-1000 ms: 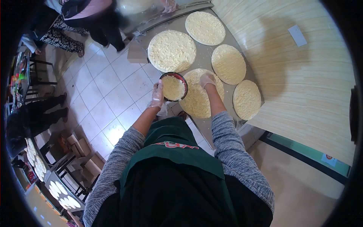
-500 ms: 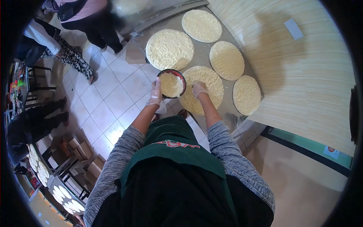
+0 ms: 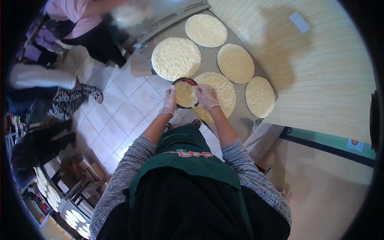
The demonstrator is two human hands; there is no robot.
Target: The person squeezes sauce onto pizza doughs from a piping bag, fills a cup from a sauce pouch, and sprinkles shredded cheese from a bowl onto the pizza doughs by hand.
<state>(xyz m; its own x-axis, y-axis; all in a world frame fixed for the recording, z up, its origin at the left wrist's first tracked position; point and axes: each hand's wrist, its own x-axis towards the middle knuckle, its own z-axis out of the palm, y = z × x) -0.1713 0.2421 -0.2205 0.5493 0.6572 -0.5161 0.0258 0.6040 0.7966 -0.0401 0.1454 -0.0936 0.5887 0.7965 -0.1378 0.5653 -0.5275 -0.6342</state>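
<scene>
A dark bowl with a red inner wall [image 3: 185, 94] holds pale crumbly food. My left hand [image 3: 170, 101], in a clear glove, grips its left side. At the bowl's right rim is my right hand [image 3: 206, 97], also gloved and slightly blurred; its fingers look bent, and what they hold, if anything, is hidden. Beneath that hand lies a round flat base covered with pale crumbs [image 3: 224, 94]. A large crumb-covered round [image 3: 176, 59] lies beyond the bowl. Other rounds lie at the back [image 3: 206, 31], right of centre [image 3: 235, 64] and far right [image 3: 260, 97].
The rounds rest on a grey table [image 3: 214, 57] beside a pale wood-patterned panel [image 3: 316, 60]. A cardboard box [image 3: 141, 66] stands at the table's left. One person in pink [image 3: 76, 16] works at the upper left, and others stand along the left side.
My right hand has moved left from the near round to the bowl's rim. My left hand still holds the bowl. A person at the left has come further into view.
</scene>
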